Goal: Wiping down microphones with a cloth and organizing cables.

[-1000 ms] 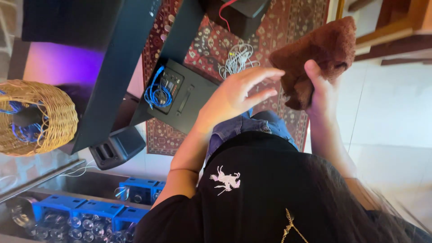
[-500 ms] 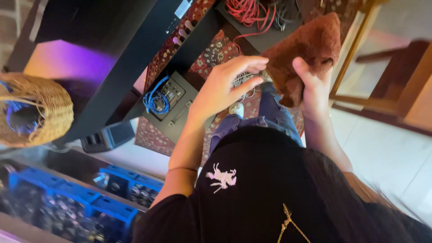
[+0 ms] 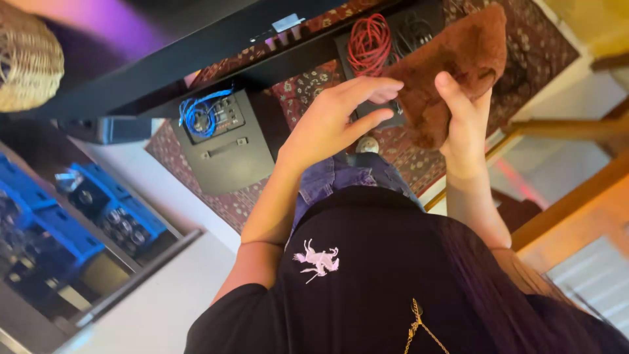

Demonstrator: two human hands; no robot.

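A patterned red rug [image 3: 308,98] lies below; a brown fluffy cloth [image 3: 458,59] at one o'clock is gripped by the right hand [image 3: 465,124] and touched by the left hand's [image 3: 327,124] spread fingers, still bunched, not folded

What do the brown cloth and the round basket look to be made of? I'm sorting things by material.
The brown cloth, held in the right hand with the left hand touching it, looks like soft, matte plush or microfibre: fuzzy nap, limp folds. The round basket seems woven wicker or rattan: tan strands in an open weave, slightly glossy.
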